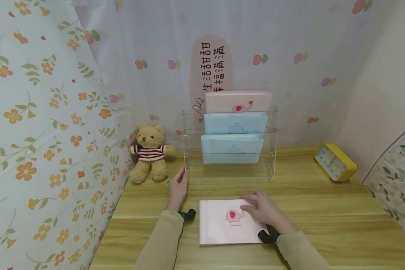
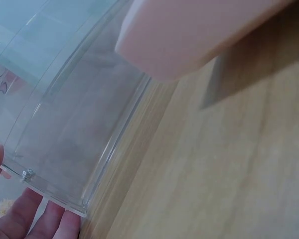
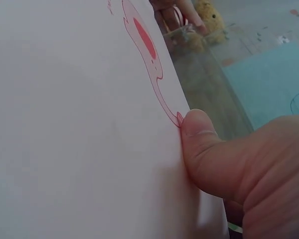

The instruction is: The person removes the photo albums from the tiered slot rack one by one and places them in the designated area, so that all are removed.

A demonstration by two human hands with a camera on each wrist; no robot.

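My right hand (image 1: 264, 210) holds a pink booklet (image 1: 219, 228) with an elephant on its cover, the thumb (image 3: 204, 144) on top near the trunk and the other fingers mostly hidden beneath. In the left wrist view the booklet (image 2: 174, 35) appears raised off the table. My left hand (image 1: 179, 189) grips the lower left side of a clear acrylic rack (image 1: 229, 174). Seen from the left wrist, its fingers (image 2: 22, 214) curl along the panel edge. Two blue booklets, a front one (image 1: 233, 152) and a middle one (image 1: 219, 122), and another pink booklet (image 1: 222, 101) stand in the rack's tiers.
A teddy bear (image 1: 150, 153) in a striped shirt sits left of the rack. Beside my left hand lies a small green object (image 1: 167, 183), partly hidden. To the right, a yellow clock (image 1: 337, 163) stands on the wooden table (image 1: 324, 213). Patterned cloth (image 1: 138, 33) hangs behind.
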